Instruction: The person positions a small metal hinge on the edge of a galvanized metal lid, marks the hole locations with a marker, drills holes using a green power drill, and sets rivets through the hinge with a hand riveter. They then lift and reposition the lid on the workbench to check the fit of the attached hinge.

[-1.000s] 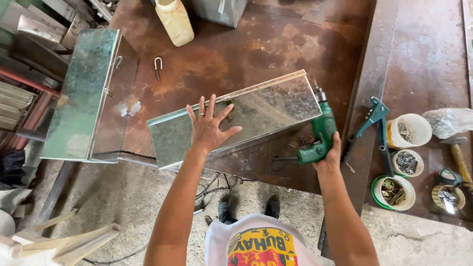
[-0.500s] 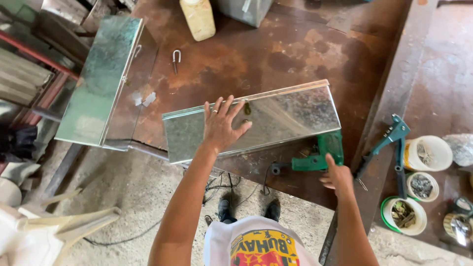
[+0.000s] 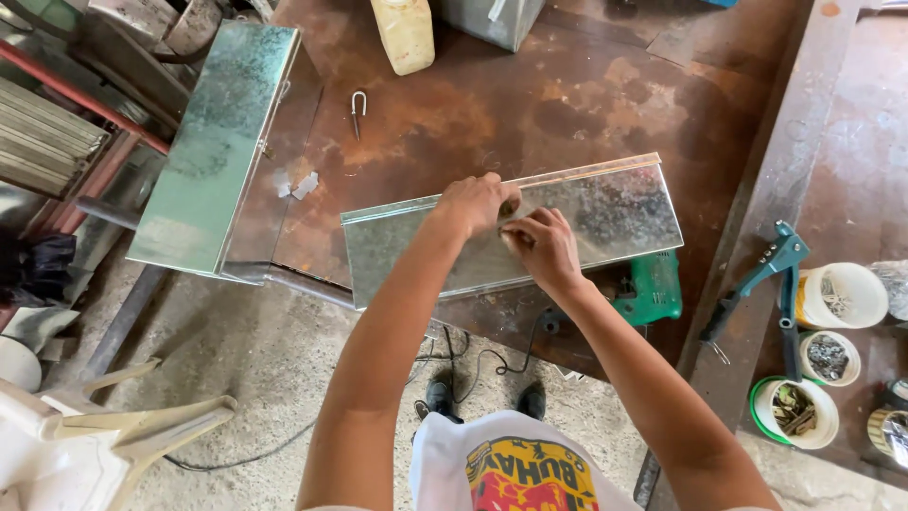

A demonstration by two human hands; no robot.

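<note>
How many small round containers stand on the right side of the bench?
4: white tub by the riveter, smaller tub below it, green-rimmed tub nearest the person, and one cut by the frame edge. More may be hidden.

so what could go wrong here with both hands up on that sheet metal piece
The left hand and right hand are bare and pinch something small near the folded top edge of the galvanized sheet panel; a raw metal edge could cut fingers. The panel's near edge hangs past the rusty table, so pressing down might tip it. The green drill lies at the table's edge with its cord dangling and could get knocked off.
</note>
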